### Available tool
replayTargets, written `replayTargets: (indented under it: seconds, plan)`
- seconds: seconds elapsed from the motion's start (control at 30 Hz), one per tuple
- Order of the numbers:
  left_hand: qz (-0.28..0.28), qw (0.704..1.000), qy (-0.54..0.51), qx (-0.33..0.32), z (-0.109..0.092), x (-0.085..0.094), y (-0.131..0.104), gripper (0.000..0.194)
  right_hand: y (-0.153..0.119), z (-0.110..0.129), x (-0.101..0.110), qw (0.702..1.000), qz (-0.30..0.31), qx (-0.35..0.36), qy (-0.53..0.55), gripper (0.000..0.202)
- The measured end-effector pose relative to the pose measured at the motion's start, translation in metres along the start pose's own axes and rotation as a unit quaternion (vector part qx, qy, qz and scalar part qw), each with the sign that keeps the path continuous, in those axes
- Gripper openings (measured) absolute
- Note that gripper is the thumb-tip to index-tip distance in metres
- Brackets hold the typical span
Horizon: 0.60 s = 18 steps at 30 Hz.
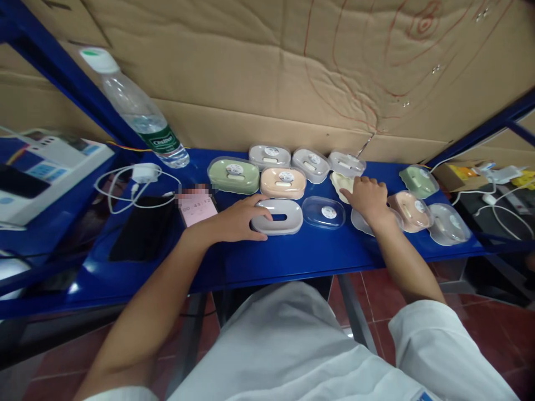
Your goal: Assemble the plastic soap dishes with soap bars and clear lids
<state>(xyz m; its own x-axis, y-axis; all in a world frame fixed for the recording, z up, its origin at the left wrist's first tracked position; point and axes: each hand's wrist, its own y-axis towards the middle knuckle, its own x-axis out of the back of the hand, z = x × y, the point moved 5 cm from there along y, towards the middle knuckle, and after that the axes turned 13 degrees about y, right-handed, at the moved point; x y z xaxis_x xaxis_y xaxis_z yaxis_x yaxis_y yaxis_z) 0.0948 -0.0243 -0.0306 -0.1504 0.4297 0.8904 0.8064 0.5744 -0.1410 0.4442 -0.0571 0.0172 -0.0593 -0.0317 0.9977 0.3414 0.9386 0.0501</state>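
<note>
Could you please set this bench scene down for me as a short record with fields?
surface: blue metal shelf
left hand: rests on a grey soap-dish base
right hand: on a cream tray
beside: clear lid lying between the hands
behind: green box, peach box, three grey boxes
far left: water bottle, phone, charger cable

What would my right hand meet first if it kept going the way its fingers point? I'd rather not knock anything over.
The right hand points up-left over the cream tray. Beyond that, probably the clear-lidded soap box at the back row; depth is unclear.
</note>
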Motion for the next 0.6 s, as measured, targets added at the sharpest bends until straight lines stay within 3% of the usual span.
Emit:
replayTargets:
  seconds: [0.1, 0.37, 0.5, 0.6]
  plan:
    - [-0.007, 1.000, 0.000, -0.001, 0.000, 0.000, 0.000, 0.050, 0.007, 0.002, -0.011, 0.996, 0.076, -0.032, -0.020, 0.047]
    - [-0.021, 0.999, 0.035, 0.005, -0.006, -0.002, 0.000, 0.045, -0.003, 0.017, -0.008, 0.996, 0.081, 0.022, 0.023, 0.037]
    - [-0.019, 0.999, 0.051, 0.001, -0.006, -0.003, 0.001, 0.045, -0.025, 0.016, 0.016, 0.994, 0.036, 0.042, 0.091, 0.034]
    - [-0.022, 0.998, 0.067, 0.003, -0.005, -0.003, 0.003, 0.047, -0.068, 0.020, 0.040, 0.982, -0.049, 0.131, 0.126, 0.027]
